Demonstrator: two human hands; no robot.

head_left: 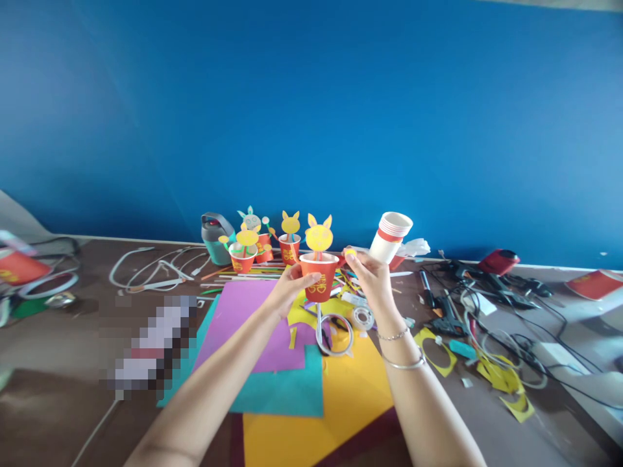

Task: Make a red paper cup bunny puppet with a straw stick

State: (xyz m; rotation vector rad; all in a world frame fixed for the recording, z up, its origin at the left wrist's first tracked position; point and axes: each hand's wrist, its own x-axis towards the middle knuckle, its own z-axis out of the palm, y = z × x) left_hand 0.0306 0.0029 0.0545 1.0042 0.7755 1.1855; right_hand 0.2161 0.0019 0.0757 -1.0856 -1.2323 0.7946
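My left hand [291, 290] grips a red paper cup [327, 289] with yellow print, held up over the craft paper. From the cup rises a yellow paper animal head [319, 238] with pointed ears and a drawn face. A thin white stick hangs below the cup's base. At the cup's right side, my right hand [370, 275] pinches a small yellow paper disc [350, 253], next to a red arm sticking out of the cup. Behind stand similar cup figures, among them a yellow-headed one [243, 261] and another yellow-headed one [289, 248].
Purple paper [243, 324], teal paper [277, 394] and yellow paper [360, 383] lie in front. A stack of white cups [389, 233] leans at the back. Tape [363, 318], a glue gun [445, 318], cables and paper scraps lie right; a teal-grey bottle [217, 239] stands left.
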